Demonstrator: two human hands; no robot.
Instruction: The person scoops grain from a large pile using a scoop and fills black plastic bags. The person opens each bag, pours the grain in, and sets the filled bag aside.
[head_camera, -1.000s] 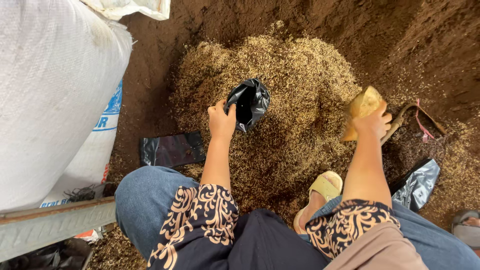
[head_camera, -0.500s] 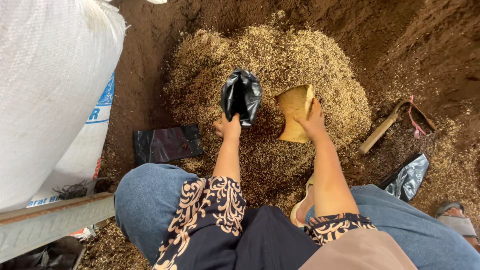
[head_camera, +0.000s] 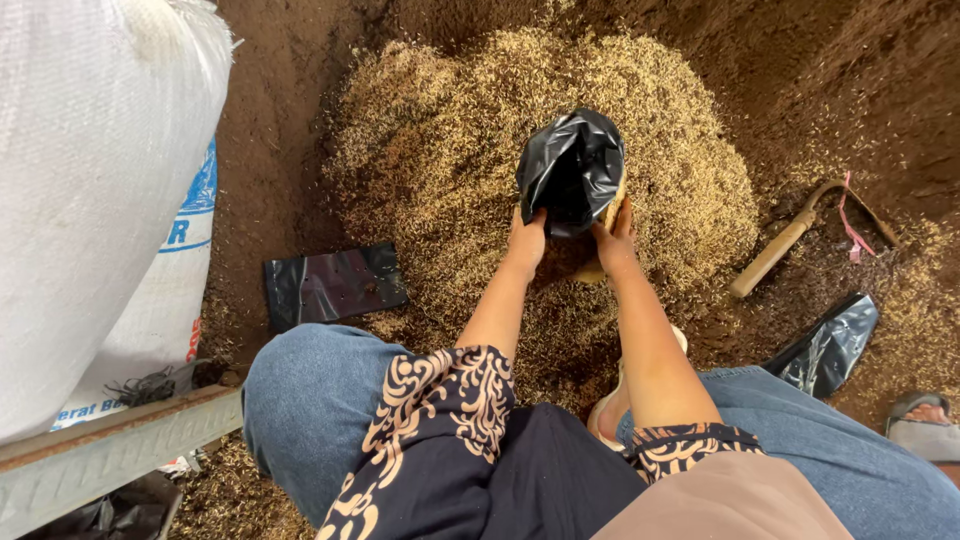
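1. Fingers of the left hand (head_camera: 527, 238) pinch the lower edge of a small black plastic bag (head_camera: 572, 170), closed on the film.
2. Fingers of the right hand (head_camera: 615, 238) curl around the bag's other lower corner, with a tan scoop (head_camera: 608, 215) showing as a sliver between that hand and the bag; whether the right fingers grip the scoop, the bag or both cannot be told.
3. Held between both hands, the bag stands up just above the fingertips, its crumpled top over the middle of the rice-husk heap (head_camera: 440, 150).
4. Left of the heap, a flat black bag (head_camera: 335, 285) lies on the dark soil, well apart from the hands.
5. Further left of the heap stands a large white woven sack (head_camera: 90, 200) with blue printing, and a grey metal bar (head_camera: 110, 455) crosses below it.
6. Right of the heap lies a wooden-handled tool (head_camera: 785, 245) with a pink cord on it.
7. Near the heap's lower right edge sits another black bag (head_camera: 828, 345), shiny and partly opened.
8. Denim-covered knees (head_camera: 310, 400) flank the forearms on the near side of the heap, and a pale sandal (head_camera: 610, 405) shows between them.
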